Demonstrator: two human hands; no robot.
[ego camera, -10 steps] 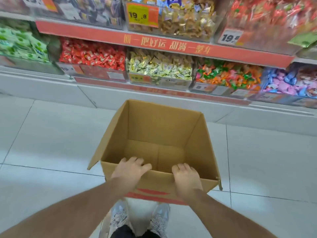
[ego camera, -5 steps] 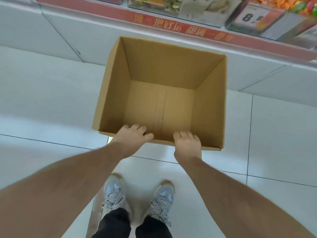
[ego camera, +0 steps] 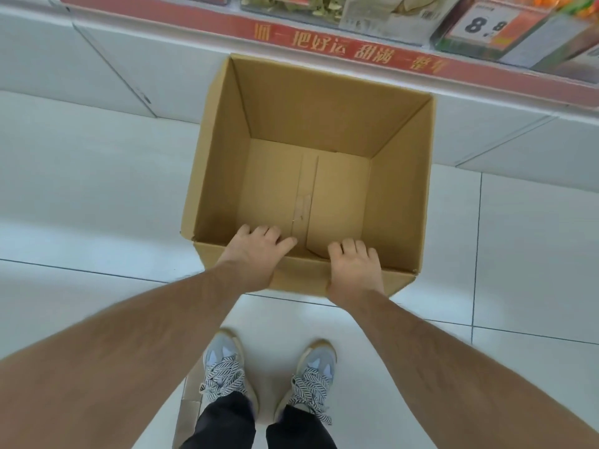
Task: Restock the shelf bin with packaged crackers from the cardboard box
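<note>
A shop floor of large pale tiles (ego camera: pixel 81 196) fills most of the frame, with thin dark grout lines crossing the lower half. Across the top runs the white base of a shelf unit, capped by a red shelf strip (ego camera: pixel 350 51) printed with gold characters. Above that strip, at the upper edge, the bottoms of clear shelf bins (ego camera: pixel 291 4) show, blurred; what they hold cannot be told apart clearly. At the upper right a price tag (ego camera: pixel 484 24) reads 8.8 on a white and orange card.

The cardboard box (ego camera: pixel 398 196) sits in the middle of the frame, open at the top, its far wall close to the shelf base. The inside shows only bare brown card, with a taped seam running down the middle of the bottom and 1 bottom flap lifted slightly near the front wall. No cracker packets show in it.

The left hand (ego camera: pixel 256 257) grips the near rim of the box left of centre, its fingers curled over the edge into the box. The right hand (ego camera: pixel 355 268) grips the same rim right of centre in the same way. The 2 hands are apart from each other, both forearms reaching in from the lower corners.

At the bottom centre, 2 grey shoes (ego camera: pixel 223 367) with striped laces stand on the tiles below dark trouser legs, just behind the box.
</note>
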